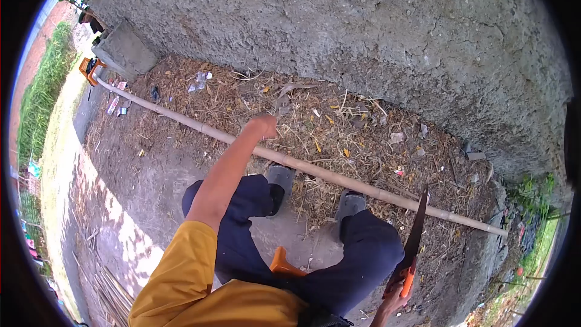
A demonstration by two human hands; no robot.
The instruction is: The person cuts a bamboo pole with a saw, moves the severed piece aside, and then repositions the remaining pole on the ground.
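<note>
A long bamboo pole [330,175] runs diagonally from the far left to the lower right, passing across the toes of my shoes. My left hand [264,126] is stretched out over the pole's far side, its fingers curled under and mostly hidden; I cannot tell what, if anything, they hold. In my right hand [394,300], low at the right, is a handsaw [415,236] gripped by its orange handle. The saw's dark blade points up and away, its tip overlapping the pole in this view. The pole's far end reaches an orange stool [91,71].
A rough grey wall [339,30] rises beyond the pole. Dry leaves and litter [357,130] cover the ground along its base. A concrete block [126,50] stands at the far left. Part of an orange seat [284,263] shows between my legs. Thin sticks [109,290] lie at lower left.
</note>
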